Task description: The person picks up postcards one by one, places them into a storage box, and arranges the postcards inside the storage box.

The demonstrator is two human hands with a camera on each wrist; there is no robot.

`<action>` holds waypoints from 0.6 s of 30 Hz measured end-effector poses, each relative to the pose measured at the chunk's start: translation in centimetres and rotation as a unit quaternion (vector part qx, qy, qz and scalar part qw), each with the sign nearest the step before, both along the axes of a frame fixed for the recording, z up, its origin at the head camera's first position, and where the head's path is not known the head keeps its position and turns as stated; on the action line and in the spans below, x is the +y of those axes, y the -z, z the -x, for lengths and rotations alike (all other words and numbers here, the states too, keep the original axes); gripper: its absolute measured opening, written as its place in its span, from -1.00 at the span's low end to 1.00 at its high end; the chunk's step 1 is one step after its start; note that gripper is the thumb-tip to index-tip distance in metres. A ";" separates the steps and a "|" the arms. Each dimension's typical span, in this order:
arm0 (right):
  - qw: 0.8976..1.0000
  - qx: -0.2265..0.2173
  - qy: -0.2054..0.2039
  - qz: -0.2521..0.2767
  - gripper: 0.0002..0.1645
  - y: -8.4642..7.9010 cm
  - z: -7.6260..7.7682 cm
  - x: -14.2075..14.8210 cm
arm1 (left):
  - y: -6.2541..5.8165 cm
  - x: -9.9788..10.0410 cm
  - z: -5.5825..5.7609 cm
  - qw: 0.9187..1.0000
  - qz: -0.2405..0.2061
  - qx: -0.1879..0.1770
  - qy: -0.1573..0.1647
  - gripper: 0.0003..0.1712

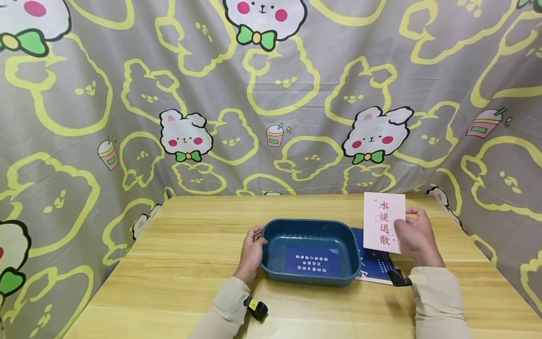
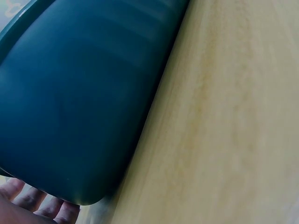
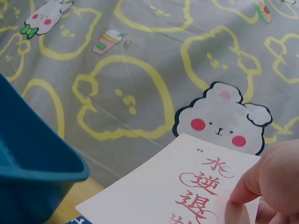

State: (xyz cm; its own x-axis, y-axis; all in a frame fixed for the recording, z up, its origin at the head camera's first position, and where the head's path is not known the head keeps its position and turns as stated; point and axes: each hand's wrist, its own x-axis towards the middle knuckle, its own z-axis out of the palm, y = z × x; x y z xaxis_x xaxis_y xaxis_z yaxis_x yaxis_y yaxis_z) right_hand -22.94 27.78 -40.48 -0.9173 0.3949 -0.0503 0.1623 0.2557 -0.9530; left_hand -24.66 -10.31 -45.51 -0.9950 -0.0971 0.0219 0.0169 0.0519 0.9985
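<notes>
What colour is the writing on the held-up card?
Red, on a pale pink card; head view shows it best.

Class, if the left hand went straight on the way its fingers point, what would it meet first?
The blue tray: its end seems to lie right against the left hand, though depth is hard to judge.

Sleeved left forearm [image 1: 220,306] angles up and right; right forearm [image 1: 440,301] near upright, tipped slightly left. Both cut off at bottom of head view. Left hand [image 1: 251,254] gripping, four fingers [image 2: 30,199] side by side in left wrist view. Right hand [image 1: 419,235] bit higher in head view, pinching: thumb [image 3: 247,184] in front, fingers behind. Hands well apart.
</notes>
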 end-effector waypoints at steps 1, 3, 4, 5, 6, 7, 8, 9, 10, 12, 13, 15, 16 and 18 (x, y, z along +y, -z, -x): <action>1.000 0.004 0.007 -0.001 -0.45 0.0 0.1 0.0 | 0.0 0.0 0.0 1.000 0.000 0.000 0.000 -0.55; 1.000 0.018 0.013 0.000 -0.46 0.0 0.2 0.0 | 0.0 0.0 -0.1 1.000 0.001 0.000 -0.001 -0.55; 1.000 0.023 0.021 0.002 -0.48 -0.1 0.2 -0.1 | -0.1 0.0 -0.1 1.000 0.002 0.000 0.000 -0.55; 0.999 0.027 0.019 0.000 -0.46 -0.2 0.2 -0.2 | -0.1 0.0 -0.2 1.000 0.002 0.000 0.000 -0.55; 0.999 0.034 0.013 -0.001 -0.43 -0.3 0.1 -0.3 | -0.1 0.0 -0.2 1.000 0.002 0.000 0.000 -0.55; 0.999 0.040 0.010 -0.002 -0.42 -0.5 0.0 -0.5 | 0.0 0.0 -0.2 1.000 0.002 0.000 0.000 -0.55; 0.999 0.045 0.002 -0.004 -0.38 -0.7 -0.2 -0.7 | 0.0 0.0 -0.2 1.000 0.002 0.000 0.000 -0.55; 0.999 0.050 -0.003 -0.005 -0.36 -0.9 -0.3 -0.9 | 0.0 0.0 -0.2 1.000 0.003 0.000 0.000 -0.55; 0.998 0.056 -0.007 -0.006 -0.36 -1.1 -0.4 -1.1 | 0.0 0.0 -0.1 1.000 0.003 0.000 0.000 -0.55; 0.998 0.066 -0.017 -0.006 -0.35 -1.4 -0.6 -1.4 | 0.1 0.0 -0.1 1.000 0.004 0.001 -0.001 -0.55; 0.997 0.070 -0.016 -0.006 -0.36 -1.6 -0.6 -1.5 | 0.1 0.0 0.0 1.000 0.005 0.001 -0.002 -0.55; 0.997 0.075 -0.014 -0.003 -0.37 -1.7 -0.5 -1.7 | 0.2 0.0 0.0 1.000 0.006 0.001 -0.004 -0.55; 0.997 0.082 -0.010 0.008 -0.39 -1.5 -0.3 -1.7 | 0.2 0.0 0.1 1.000 0.007 0.001 -0.004 -0.56; 0.996 0.088 -0.008 0.009 -0.39 -1.3 -0.1 -1.7 | 0.2 0.0 0.1 1.000 0.007 0.001 -0.004 -0.56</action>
State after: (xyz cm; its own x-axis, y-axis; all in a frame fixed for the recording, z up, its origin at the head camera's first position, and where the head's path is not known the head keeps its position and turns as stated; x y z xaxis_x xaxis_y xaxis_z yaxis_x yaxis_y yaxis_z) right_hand -22.89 26.10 -39.19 -0.9190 0.3802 0.1040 -0.0110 0.2392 -0.9709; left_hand -24.77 -10.30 -45.76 -0.9941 -0.1051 0.0255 0.0186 0.0661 0.9976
